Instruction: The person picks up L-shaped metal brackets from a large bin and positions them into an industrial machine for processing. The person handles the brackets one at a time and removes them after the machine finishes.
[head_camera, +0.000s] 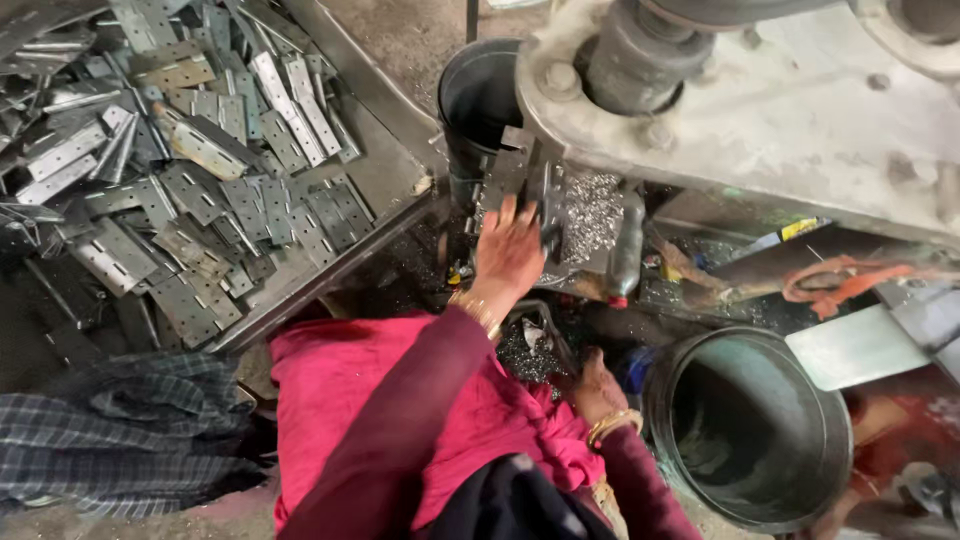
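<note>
My left hand (507, 250) is stretched forward, fingers spread and curled around a dark perforated metal plate (549, 212) standing on edge under the big pale grey cast press head (760, 110). The grip looks closed on that plate, though the fingertips are partly hidden behind it. Just right of this hand lies a heap of small silvery metal punchings (592, 208), and beyond the fingers stands a black cylindrical bucket (478, 95).

My right hand (598, 388) sits low, close to my body, knuckles up over more metal scrap; I cannot tell whether it holds anything. Immediately right of it is a large round greenish metal drum (750, 430), open at the top.

Well to the left of the left hand, a shallow steel tray (385, 170) is piled with flat grey hinge plates (190, 170) punched with holes. A checked cloth (120, 430) lies near my left elbow.
</note>
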